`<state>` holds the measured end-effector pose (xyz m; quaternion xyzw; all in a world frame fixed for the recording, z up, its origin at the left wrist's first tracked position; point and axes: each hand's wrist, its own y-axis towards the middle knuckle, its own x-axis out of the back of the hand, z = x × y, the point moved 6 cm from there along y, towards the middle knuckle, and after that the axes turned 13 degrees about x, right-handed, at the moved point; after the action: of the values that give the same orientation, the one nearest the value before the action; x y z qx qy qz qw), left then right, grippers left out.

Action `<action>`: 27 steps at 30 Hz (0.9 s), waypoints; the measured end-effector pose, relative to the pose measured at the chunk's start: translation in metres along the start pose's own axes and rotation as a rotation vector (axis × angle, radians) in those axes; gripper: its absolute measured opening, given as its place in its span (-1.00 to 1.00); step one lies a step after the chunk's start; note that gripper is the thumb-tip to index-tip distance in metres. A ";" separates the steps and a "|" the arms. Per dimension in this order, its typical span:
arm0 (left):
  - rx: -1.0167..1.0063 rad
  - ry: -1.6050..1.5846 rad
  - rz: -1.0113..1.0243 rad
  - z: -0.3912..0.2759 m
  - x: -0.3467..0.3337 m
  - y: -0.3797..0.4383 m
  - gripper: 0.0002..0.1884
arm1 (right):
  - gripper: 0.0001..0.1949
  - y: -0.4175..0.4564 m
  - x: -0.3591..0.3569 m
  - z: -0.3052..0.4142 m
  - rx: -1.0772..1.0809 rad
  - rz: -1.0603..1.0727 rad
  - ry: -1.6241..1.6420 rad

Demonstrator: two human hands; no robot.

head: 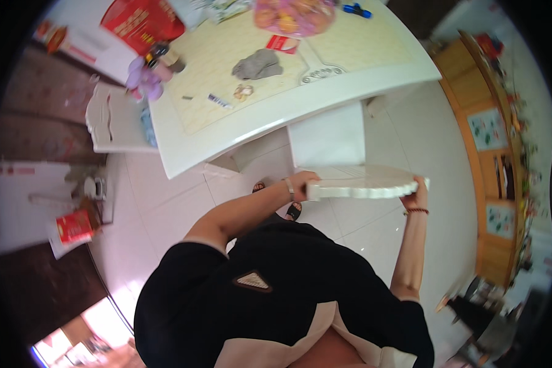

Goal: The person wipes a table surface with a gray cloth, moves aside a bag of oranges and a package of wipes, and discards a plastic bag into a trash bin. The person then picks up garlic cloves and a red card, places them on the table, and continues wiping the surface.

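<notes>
A white chair with a scalloped back point(365, 186) stands before me, its flat seat point(329, 133) partly under the table. My left hand point(303, 185) grips the left end of the chair back's top edge. At the right end, my right hand point(415, 195) is closed around the same edge. A bracelet point(290, 189) sits on my left wrist and a red beaded one point(416, 211) on my right. Most of the fingers are hidden by the chair back.
The white table point(276, 118) holds a grey cloth point(258, 65), a marker-like tube point(220, 101), a bag of oranges point(294, 17) and a red bag point(142, 23). A second white chair point(119, 122) stands left. A wooden cabinet point(474, 152) lines the right; tiled floor point(372, 225) lies between.
</notes>
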<state>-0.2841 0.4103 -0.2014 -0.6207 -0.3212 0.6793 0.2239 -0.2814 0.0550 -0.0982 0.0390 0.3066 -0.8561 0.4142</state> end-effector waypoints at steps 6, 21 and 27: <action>0.161 -0.016 0.003 0.033 -0.061 0.069 -0.55 | -0.56 0.061 0.067 0.041 0.005 -0.030 -0.149; -1.055 1.094 -1.187 -0.197 0.090 -0.153 -0.72 | -0.60 -0.039 -0.048 0.107 1.089 -0.197 -1.212; -1.083 1.473 -1.536 -0.289 0.092 -0.217 -0.47 | -0.74 -0.035 -0.271 -0.052 0.738 0.601 -1.133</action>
<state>-0.0311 0.6714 -0.1171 -0.5205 -0.6473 -0.3754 0.4113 -0.1397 0.2867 -0.0359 -0.1899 -0.2859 -0.6421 0.6855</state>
